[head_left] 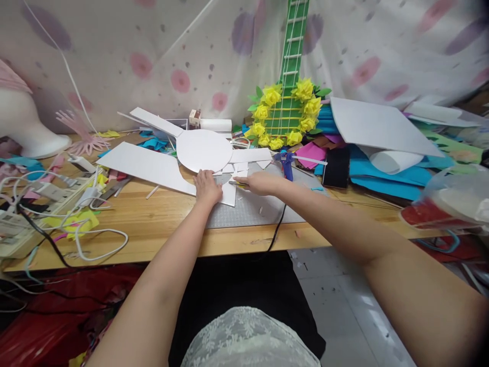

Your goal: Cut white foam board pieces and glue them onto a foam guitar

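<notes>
My left hand (208, 186) lies with its fingers spread and pressed down on a white foam board sheet (153, 165) that has a curved cut-out along its edge. My right hand (262, 183) is closed around a slim tool with a bit of yellow on it, which looks like a craft knife (240, 184). Its tip points left, at the board's edge close to my left fingers. Most of the tool is hidden by my hand. Just beyond both hands rests a white round-ended piece (204, 151), with several small white strips beside it. Underneath is a grey cutting mat (244, 211).
A blue glue gun (284, 164) stands right of my right hand, its black cord hanging over the table edge. Behind it, a green guitar shape with yellow flowers (284, 114) leans upright. Power strips and white cables (49, 204) crowd the left; coloured sheets (382, 173) pile up right.
</notes>
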A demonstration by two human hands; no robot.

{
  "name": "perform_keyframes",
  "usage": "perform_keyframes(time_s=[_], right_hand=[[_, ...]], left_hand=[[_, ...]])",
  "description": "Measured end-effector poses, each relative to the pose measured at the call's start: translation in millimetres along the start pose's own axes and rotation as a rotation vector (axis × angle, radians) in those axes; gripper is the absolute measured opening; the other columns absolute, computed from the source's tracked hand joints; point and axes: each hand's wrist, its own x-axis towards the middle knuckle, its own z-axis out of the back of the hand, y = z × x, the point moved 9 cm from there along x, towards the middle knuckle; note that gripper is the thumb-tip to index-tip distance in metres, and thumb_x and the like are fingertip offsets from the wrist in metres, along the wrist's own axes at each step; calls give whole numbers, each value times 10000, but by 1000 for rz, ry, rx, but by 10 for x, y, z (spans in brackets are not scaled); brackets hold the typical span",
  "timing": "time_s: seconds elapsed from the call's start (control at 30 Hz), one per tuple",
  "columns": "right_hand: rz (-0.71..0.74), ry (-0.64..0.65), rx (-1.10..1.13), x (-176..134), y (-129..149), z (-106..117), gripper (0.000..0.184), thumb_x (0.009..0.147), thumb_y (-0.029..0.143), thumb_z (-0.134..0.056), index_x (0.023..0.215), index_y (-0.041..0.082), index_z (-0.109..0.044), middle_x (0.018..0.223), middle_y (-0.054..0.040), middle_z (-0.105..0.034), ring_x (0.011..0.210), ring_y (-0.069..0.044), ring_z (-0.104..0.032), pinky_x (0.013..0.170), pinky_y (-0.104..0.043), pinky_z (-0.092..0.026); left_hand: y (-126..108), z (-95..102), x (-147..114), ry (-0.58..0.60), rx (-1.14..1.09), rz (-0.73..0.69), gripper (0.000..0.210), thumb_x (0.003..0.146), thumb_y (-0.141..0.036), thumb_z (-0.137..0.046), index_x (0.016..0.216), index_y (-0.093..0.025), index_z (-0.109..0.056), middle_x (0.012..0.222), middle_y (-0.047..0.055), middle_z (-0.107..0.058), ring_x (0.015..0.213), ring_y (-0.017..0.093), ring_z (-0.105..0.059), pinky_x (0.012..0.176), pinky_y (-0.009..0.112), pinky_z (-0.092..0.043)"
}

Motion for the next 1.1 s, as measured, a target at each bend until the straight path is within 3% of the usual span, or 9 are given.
perform_keyframes(time_s=[0.2, 0.33, 0.47, 0.7, 0.8, 0.87, 0.97, 1.03, 1.1], right_hand=[[-54, 20, 28, -174, -153, -81, 507, 842, 273, -490, 1341, 317, -411, 984, -84, -671, 855, -228, -604, 670, -267, -351], [-82, 49, 78, -430, -399, -125, 490, 811, 266, -544, 1296, 307, -481, 916, -60, -685, 763, -199, -597, 638, -251, -349], [-157, 32, 319, -586, -628, -169, 515, 809, 310, -545, 1316, 323, -450, 823, -10, -679, 575, -125, -556, 567, -220, -367], [-217, -246, 735, -167, -466, -149, 576, 871, 276, -432, 1413, 290, -236, 877, -10, -669, 522, -88, -559, 510, -194, -427], [-213, -189, 925, 49, -267, -298, 613, 888, 268, -390, 1437, 253, -117, 943, -27, -672, 608, -108, -617, 558, -211, -460], [-245, -187, 920, 112, -243, -335, 653, 890, 276, -377, 1445, 219, -38, 896, -38, -680, 627, -130, -632, 590, -232, -468], [-363, -287, 714, 101, -418, -249, 670, 884, 303, -382, 1448, 182, -40, 820, -60, -682, 664, -175, -640, 657, -270, -464], [-421, -350, 605, 87, -549, -165, 659, 880, 319, -393, 1446, 178, -85, 862, -85, -682, 722, -198, -642, 704, -285, -453], [-443, -373, 554, 100, -623, -111, 650, 877, 332, -405, 1441, 177, -121, 924, -105, -677, 771, -211, -640, 736, -292, -442]], left_hand=[[13, -23, 3, 3, 6, 18, 422, 716, -241, -555, 1112, -166, -428, 1294, 154, -422, 1338, 326, -198, 1090, 534, -133], [2, -23, 1, 14, 13, -9, 413, 728, -234, -535, 1119, -158, -425, 1301, 165, -418, 1337, 315, -204, 1092, 531, -133], [-51, -2, -44, -12, 0, -48, 396, 743, -216, -512, 1124, -150, -428, 1302, 167, -423, 1332, 301, -218, 1093, 524, -138], [-106, -7, -94, -151, -50, 110, 352, 764, -104, -419, 1111, -148, -455, 1241, 182, -466, 1292, 317, -297, 1045, 539, -225], [-78, 43, -33, -209, -180, 149, 390, 737, -62, -401, 1112, -157, -455, 1185, 159, -492, 1222, 276, -383, 1022, 483, -299], [-29, 110, -8, -237, -278, 158, 436, 711, -34, -386, 1118, -180, -446, 1158, 128, -500, 1177, 237, -420, 1007, 447, -336], [-54, 176, -28, -150, -336, 41, 409, 727, -64, -406, 1110, -203, -446, 1145, 96, -503, 1138, 201, -451, 981, 393, -377], [-152, 189, -114, -17, -288, -133, 363, 746, -156, -489, 1103, -206, -453, 1144, 85, -510, 1119, 202, -464, 968, 378, -387], [-234, 195, -256, 102, -196, -318, 452, 705, -286, -608, 1120, -201, -450, 1172, 88, -503, 1132, 227, -450, 980, 396, -369]])
